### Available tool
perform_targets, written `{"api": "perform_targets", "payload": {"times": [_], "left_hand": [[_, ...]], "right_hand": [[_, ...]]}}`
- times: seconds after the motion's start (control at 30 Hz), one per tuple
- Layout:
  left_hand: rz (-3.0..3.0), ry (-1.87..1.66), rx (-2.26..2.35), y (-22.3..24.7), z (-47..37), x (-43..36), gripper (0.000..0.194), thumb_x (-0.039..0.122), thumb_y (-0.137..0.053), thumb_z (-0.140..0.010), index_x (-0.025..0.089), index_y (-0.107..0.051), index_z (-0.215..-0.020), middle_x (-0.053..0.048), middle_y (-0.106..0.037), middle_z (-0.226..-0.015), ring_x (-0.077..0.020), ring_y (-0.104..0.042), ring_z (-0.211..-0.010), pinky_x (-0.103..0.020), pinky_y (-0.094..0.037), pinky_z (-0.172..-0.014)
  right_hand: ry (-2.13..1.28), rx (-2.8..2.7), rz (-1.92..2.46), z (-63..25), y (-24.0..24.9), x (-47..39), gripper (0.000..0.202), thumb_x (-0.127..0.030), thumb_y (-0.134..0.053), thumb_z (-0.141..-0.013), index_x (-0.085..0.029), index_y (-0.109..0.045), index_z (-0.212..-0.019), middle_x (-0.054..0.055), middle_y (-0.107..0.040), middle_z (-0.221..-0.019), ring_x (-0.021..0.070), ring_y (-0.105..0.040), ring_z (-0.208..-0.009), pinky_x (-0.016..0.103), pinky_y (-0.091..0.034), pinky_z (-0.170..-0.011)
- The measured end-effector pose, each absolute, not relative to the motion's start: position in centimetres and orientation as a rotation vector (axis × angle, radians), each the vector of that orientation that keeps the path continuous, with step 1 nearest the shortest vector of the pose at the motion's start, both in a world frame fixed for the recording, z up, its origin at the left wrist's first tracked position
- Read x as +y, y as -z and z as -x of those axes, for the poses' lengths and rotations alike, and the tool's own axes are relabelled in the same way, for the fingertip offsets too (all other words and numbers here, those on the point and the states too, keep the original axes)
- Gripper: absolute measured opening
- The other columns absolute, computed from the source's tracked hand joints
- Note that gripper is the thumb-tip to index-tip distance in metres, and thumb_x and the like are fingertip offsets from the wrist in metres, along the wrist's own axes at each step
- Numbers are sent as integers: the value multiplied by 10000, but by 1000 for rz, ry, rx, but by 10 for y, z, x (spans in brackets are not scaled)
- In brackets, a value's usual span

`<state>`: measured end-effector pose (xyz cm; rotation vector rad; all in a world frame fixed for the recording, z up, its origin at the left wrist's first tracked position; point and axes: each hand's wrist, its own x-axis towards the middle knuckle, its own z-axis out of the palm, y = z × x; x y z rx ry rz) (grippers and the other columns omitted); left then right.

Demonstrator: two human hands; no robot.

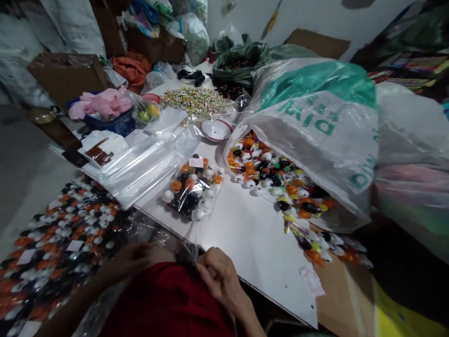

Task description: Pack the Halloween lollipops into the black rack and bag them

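Observation:
A clear bag packed with orange, black and white pieces lies on the white table, a small pink label inside it. Its gathered plastic end reaches down to the table's front edge, where my right hand pinches it between thumb and fingers. Further left, my left hand is low beside the edge, dim and blurred, close to loose clear plastic; its fingers are not distinct.
A large white and green sack spills colourful pieces on the right. Flat clear bags lie left, near a blue basket. A shallow bowl sits behind. Filled bags cover the lower left.

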<state>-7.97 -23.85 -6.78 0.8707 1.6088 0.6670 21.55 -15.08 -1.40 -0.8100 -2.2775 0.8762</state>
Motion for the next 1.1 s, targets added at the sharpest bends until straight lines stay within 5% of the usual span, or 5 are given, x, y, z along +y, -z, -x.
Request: {"api": "perform_targets", "payload": {"times": [0.1, 0.37, 0.63, 0.83, 1.1], "left_hand": [[-501, -980, 1105, 48, 17, -211, 640, 509, -851, -565, 254, -689, -1128, -61, -715, -923, -228, -647, -841, -337, -497, -753], [-173, -1533, 660, -34, 7, -123, 261, 364, -752, -721, 161, -712, -878, 52, -393, -471, -86, -341, -424, -221, -268, -443], [-228, -1734, 1278, -108, 99, -360, 339, 335, -685, -804, 161, -731, -1090, 4, -574, -529, -111, -493, -432, -227, -335, -420], [319, -1946, 2020, -59, 111, -519, 304, 300, -709, -704, 142, -720, -963, 6, -570, -488, -112, -498, -423, -224, -336, -405], [722, -1977, 2313, -4, 138, -642, 301, 411, -778, -670, 195, -599, -778, 64, -574, -495, -64, -462, -426, -193, -389, -403]], "right_hand": [[-878, -2357, 757, -209, 20, -158, 308, -298, -473, -1001, -199, -561, -724, 3, -590, -641, 121, -530, -592, 239, -391, -569], [-1167, -2387, 1051, -221, 44, -130, 388, -539, -528, -930, -209, -682, -794, 38, -712, -740, 155, -618, -561, 223, -473, -481], [-1035, -2515, 1140, -157, 73, -55, 567, -750, -575, -735, -208, -719, -818, 102, -747, -828, 280, -704, -772, 333, -561, -651], [-863, -2681, 536, -55, 113, -71, 624, -706, -463, -835, -165, -717, -1015, 173, -639, -1187, 325, -621, -1060, 473, -514, -889], [-627, -2658, 373, -56, 135, -76, 555, -578, -438, -927, -116, -692, -1100, 207, -636, -1185, 338, -582, -1088, 538, -458, -959]]}}
